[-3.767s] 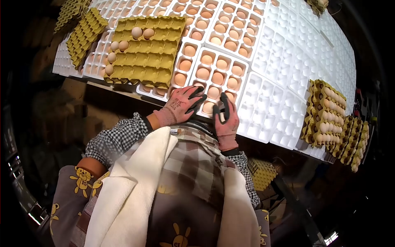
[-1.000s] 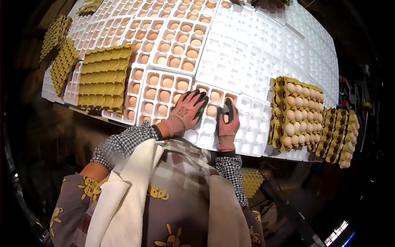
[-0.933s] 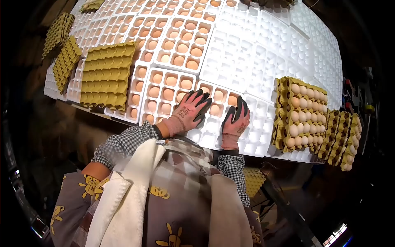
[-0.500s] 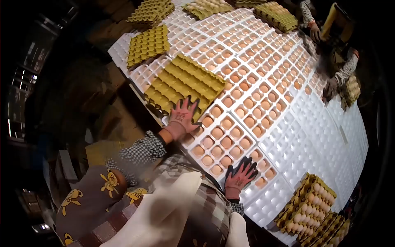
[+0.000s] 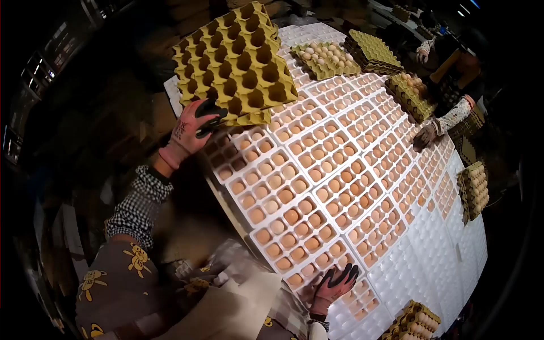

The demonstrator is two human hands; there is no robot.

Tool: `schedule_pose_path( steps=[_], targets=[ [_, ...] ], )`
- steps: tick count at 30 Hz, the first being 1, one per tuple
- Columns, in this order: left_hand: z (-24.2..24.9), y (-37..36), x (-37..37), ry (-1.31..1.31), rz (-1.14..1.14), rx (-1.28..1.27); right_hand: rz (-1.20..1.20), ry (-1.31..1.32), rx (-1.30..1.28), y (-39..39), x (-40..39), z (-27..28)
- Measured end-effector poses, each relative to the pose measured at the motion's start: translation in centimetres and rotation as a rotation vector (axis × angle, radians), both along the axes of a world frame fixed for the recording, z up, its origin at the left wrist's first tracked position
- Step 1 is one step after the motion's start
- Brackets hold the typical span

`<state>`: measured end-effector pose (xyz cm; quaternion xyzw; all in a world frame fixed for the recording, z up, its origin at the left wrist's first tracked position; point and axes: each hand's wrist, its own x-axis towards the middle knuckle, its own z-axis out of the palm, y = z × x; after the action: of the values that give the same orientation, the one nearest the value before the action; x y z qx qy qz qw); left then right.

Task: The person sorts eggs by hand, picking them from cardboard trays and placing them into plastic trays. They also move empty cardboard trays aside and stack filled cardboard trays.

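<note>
The left grip point(image 5: 191, 129) holds the yellow tray point(image 5: 237, 63), hiding one lower corner.

Left hand point(image 5: 192, 131), right hand point(image 5: 334, 288): one each. Yellow trays point(image 5: 229, 65) at left hand: at least two. Co-worker point(image 5: 458, 76): one. White trays point(image 5: 416, 249), eggs point(image 5: 302, 229): dozens, exact count unclear.

Table point(image 5: 226, 205), pale edge below L hand point(image 5: 192, 127); white trays point(image 5: 280, 212) w/ brown eggs point(image 5: 292, 216) btwn L hand & R hand point(image 5: 335, 286); plain white trays point(image 5: 419, 272) R of R hand, plus egg carton point(image 5: 400, 324); yellow carton stack point(image 5: 374, 50) well beyond both
</note>
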<state>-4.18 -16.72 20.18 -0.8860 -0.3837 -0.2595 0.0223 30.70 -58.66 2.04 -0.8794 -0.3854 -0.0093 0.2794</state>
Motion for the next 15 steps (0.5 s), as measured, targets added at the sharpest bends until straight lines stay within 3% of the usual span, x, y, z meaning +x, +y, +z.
schedule_pose_path(
  steps=[2,5,8,9,10,12,14,15],
  targets=[
    [-4.1,7.7,-2.8,-0.026,-0.052,-0.070,-0.038,0.003,0.000,3.6,-1.9,-0.4],
    [-12.4,14.7,-5.3,0.747,-0.033,-0.390,-0.330,0.096,-0.183,5.9,-4.0,-5.7],
    [-10.8,13.2,-2.5,0.786,0.065,-0.305,-0.408,-0.042,-0.358,8.6,-5.4,-5.2],
    [-10.1,12.7,-1.1,0.820,0.149,-0.385,-0.418,-0.081,-0.419,8.8,-5.7,-4.6],
    [-10.9,12.5,-0.5,0.786,0.166,-0.349,-0.496,-0.015,-0.530,9.3,-5.8,-4.0],
    [-13.5,13.5,-0.4,0.759,0.171,-0.295,-0.482,-0.077,-0.451,9.9,-6.0,-3.5],
    [-11.9,14.1,-1.1,0.619,0.176,-0.350,-0.428,-0.201,-0.412,7.6,-4.8,-6.7],
    [-10.1,14.2,-1.9,0.527,0.160,-0.338,-0.408,-0.198,-0.422,8.3,-5.3,-5.3]
  ],
)
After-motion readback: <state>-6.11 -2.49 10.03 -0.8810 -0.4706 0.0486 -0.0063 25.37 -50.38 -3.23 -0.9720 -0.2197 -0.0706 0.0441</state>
